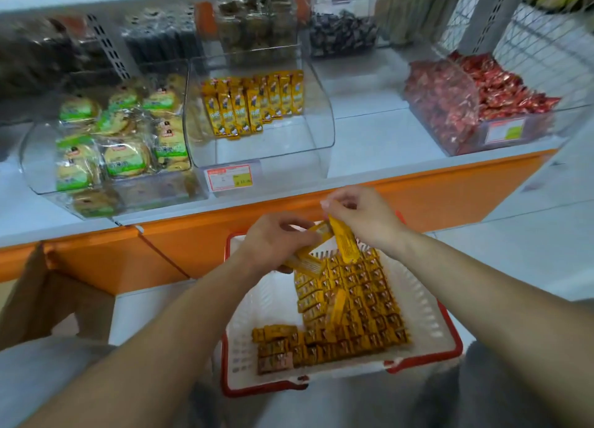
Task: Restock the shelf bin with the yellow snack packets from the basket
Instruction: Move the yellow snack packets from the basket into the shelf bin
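Ok, head view: our left hand at centre grips a small bunch of yellow snack packets, count unclear. Our right hand pinches one packet beside it. Both hands cover the far rim of the basket, lower centre, which holds dozens more. Shelf bin, upper centre, has roughly a dozen upright at the back. Two neighbour bins: cookies left, red packets right.

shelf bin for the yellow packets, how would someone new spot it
On the white shelf above the orange panel, the shelf bin is the clear curved one right of the green-labelled cakes. Only it holds upright yellow packets.
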